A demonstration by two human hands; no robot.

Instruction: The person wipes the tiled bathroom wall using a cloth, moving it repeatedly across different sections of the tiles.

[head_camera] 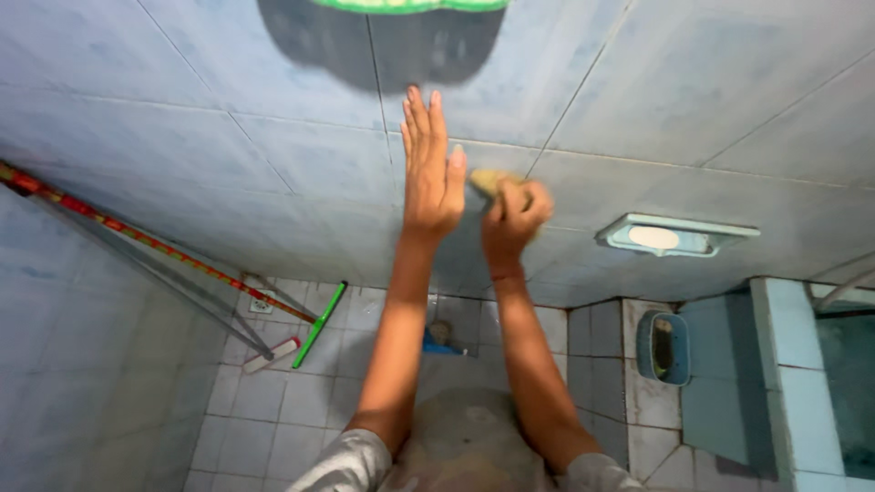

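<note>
right hand (515, 217) clenched on yellow sponge (486, 181) (soft, light, likely wet, best gripped across its back) | left hand (432, 173) flat, empty, on tiled wall (273, 118)

The left hand (431, 173) lies flat with fingers stretched against the pale blue tiled wall (228, 146), while the right hand (513, 219), just beside it, is closed around a yellowish sponge (486, 180) pressed to the same wall. To the right a wall-mounted soap dish (676, 237) holds a white bar of soap (653, 237). Down on the tiled floor (264, 401) lie a green-handled brush (319, 323) and a small blue object (442, 344), with a blue tiled water tank (784, 364) at the right.
</note>
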